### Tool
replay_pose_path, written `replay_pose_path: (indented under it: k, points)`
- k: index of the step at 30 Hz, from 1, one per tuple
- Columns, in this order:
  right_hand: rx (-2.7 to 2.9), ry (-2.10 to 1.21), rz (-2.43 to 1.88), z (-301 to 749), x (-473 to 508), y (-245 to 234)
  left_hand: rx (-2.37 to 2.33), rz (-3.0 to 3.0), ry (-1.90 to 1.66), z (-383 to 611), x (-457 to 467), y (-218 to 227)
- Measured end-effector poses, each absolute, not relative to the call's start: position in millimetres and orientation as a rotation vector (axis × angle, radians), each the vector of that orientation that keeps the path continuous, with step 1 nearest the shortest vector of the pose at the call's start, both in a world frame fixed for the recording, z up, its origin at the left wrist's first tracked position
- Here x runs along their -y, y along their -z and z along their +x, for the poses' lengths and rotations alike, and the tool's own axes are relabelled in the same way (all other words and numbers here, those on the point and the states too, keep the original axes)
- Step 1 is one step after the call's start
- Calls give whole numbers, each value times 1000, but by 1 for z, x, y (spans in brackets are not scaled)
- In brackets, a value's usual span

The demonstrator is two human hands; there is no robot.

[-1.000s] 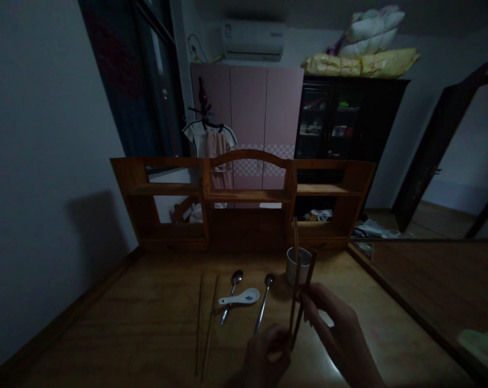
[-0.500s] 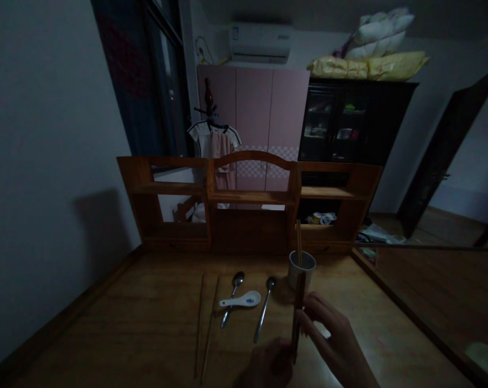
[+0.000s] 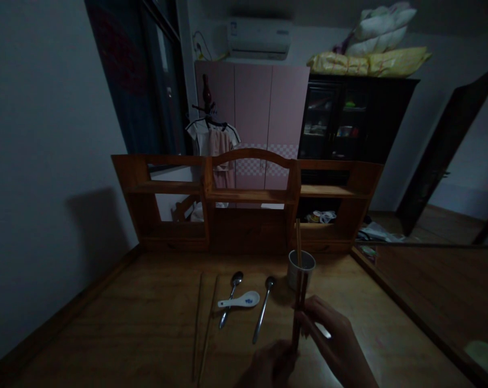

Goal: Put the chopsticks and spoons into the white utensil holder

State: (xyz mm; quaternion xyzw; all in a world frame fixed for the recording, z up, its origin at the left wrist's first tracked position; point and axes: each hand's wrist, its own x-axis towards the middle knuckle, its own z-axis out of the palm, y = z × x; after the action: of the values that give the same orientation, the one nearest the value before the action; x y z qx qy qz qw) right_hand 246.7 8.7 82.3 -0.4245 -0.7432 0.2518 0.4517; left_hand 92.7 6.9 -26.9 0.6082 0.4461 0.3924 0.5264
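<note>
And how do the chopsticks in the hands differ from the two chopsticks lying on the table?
The held chopsticks look dark reddish brown; the lying chopsticks look lighter.
The held chopsticks are raised, gripped by the left hand and right hand; the lying chopsticks rest on the table.
The held chopsticks are close together; the lying chopsticks have a clear gap between them.
Both sets are thin.

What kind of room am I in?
Likely a room in a home, perhaps a bedroom: clothes hang on a stand, a tall pink cabinet stands behind them, and an air conditioner is mounted above.
</note>
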Motion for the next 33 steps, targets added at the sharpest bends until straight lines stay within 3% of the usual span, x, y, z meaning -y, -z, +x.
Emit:
replay_pose_path:
  k: [20, 27, 33]
  points:
    - [1856, -606, -1056, 242, -7, -87, -1039, 1557, -1006, 99, -18, 56]
    - [1841, -617, -1046, 236, -7, -85, -1029, 1752, -1091, 89, -25, 53]
    - [1840, -610, -1060, 234, -10, -84, -1132, 1570, -1174, 94, -20, 47]
